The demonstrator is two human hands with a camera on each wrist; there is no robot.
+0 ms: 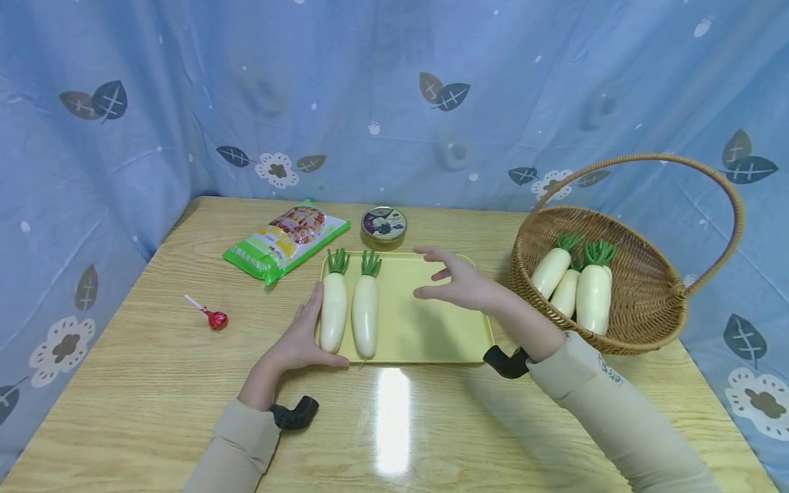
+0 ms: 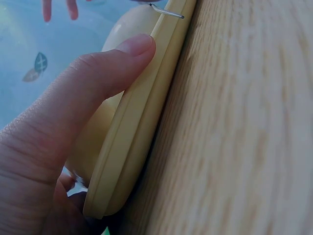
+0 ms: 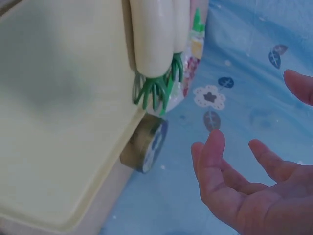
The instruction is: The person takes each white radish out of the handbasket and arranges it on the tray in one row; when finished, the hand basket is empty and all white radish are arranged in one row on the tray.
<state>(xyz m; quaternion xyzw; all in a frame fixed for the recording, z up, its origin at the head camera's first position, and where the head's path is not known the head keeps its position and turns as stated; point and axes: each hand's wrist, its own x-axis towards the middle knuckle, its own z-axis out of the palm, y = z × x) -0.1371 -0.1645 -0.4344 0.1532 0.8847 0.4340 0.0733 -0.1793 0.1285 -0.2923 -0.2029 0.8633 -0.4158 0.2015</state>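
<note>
Two white radishes with green tops, a left one [image 1: 334, 313] and a right one [image 1: 365, 316], lie side by side on the left part of a yellow tray [image 1: 425, 349]. My left hand [image 1: 302, 339] spans the tray's near left corner. Its thumb rests along the front rim in the left wrist view, and its straight fingers lie along the left side, right beside the left radish. My right hand [image 1: 459, 282] hovers over the right part of the tray, fingers spread and holding nothing. In the right wrist view, its fingers are apart from the radishes and tray.
A wicker basket [image 1: 647, 311] with a tall handle stands at the right, holding several white radishes [image 1: 593, 298]. Behind the tray are a round tin [image 1: 383, 228] and a green food packet [image 1: 286, 239]. A red lollipop [image 1: 216, 319] lies at the left. A blue curtain hangs behind the table.
</note>
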